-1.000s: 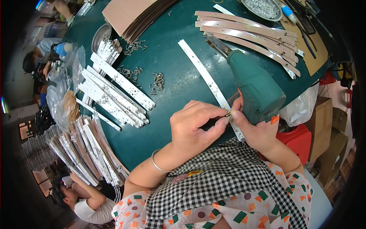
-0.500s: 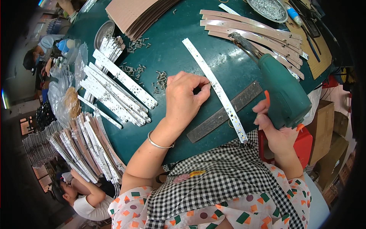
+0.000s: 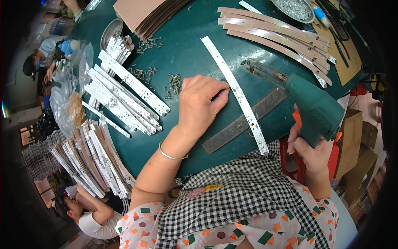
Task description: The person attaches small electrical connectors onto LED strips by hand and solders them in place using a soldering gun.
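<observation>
- Slanting just right of my left hand (image 3: 201,101), the long narrow white strip (image 3: 240,97) crosses over a flat grey bar (image 3: 224,135).
- Thumb and forefinger nearly meet at its edge; whether gripping, I cannot tell.
- My right hand (image 3: 310,152) clasps a green plastic gun-shaped tool (image 3: 317,106).

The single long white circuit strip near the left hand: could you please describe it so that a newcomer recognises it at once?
On the dark green tabletop, look between the left hand and the right hand, which grips a green pistol-shaped tool. The long white circuit strip runs there, crossing over a dark grey flat bar. Unlike the piled white strips at left, it lies alone.
</observation>
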`<action>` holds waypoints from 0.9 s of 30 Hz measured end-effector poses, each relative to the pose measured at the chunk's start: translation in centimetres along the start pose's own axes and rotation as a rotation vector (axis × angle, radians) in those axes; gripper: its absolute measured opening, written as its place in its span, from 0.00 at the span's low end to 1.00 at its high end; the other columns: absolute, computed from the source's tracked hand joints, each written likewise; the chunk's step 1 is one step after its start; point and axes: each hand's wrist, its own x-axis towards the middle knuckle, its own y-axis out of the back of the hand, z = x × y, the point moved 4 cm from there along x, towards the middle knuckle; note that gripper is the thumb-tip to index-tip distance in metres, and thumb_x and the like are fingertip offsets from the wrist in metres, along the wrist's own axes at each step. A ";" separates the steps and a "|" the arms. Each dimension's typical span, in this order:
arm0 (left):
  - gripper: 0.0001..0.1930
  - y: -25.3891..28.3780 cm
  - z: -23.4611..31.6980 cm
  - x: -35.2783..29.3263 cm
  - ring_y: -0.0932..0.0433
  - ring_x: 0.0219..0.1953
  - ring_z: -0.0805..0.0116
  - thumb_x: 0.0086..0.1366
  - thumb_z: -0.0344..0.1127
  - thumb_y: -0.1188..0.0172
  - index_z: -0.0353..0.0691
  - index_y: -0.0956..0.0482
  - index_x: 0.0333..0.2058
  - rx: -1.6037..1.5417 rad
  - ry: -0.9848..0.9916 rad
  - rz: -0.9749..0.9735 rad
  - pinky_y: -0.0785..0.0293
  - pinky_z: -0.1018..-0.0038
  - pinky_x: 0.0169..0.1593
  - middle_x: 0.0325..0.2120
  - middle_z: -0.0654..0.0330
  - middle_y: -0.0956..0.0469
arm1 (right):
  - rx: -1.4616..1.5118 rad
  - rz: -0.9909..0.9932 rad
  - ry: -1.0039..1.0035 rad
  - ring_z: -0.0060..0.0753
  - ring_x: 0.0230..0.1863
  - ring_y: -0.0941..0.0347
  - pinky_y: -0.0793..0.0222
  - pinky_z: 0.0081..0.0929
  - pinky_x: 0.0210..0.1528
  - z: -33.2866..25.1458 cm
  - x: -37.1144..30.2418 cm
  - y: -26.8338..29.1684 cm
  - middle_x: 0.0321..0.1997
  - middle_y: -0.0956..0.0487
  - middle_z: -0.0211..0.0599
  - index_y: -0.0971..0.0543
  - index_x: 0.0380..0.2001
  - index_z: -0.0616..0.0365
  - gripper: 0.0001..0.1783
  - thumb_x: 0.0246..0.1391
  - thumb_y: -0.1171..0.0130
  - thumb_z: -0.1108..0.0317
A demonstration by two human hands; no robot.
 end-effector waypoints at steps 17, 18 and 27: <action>0.06 -0.3 -0.2 -0.2 0.23 0.26 0.66 0.49 0.25 0.32 0.39 0.17 0.28 -0.061 -0.045 -0.019 0.31 0.72 0.40 0.22 0.61 0.22 | 0.028 -0.167 -0.096 0.24 0.23 0.28 0.29 0.20 0.25 0.2 -0.9 0.7 0.30 0.24 0.41 0.31 0.53 0.70 0.26 0.52 0.36 0.75; 0.06 -0.4 -0.2 -0.2 0.23 0.26 0.66 0.49 0.25 0.32 0.39 0.17 0.28 -0.061 -0.042 -0.019 0.31 0.72 0.40 0.22 0.61 0.22 | 0.028 -0.173 -0.113 0.24 0.23 0.28 0.29 0.20 0.25 0.4 -1.0 0.8 0.30 0.24 0.40 0.31 0.53 0.69 0.25 0.52 0.36 0.75; 0.06 -0.6 -0.3 -0.3 0.25 0.25 0.68 0.48 0.24 0.32 0.39 0.17 0.27 -0.061 -0.060 -0.006 0.33 0.73 0.37 0.23 0.63 0.22 | -0.037 -0.140 -0.163 0.27 0.21 0.27 0.29 0.21 0.18 1.1 -1.1 1.2 0.38 0.26 0.48 0.34 0.52 0.70 0.32 0.49 0.32 0.65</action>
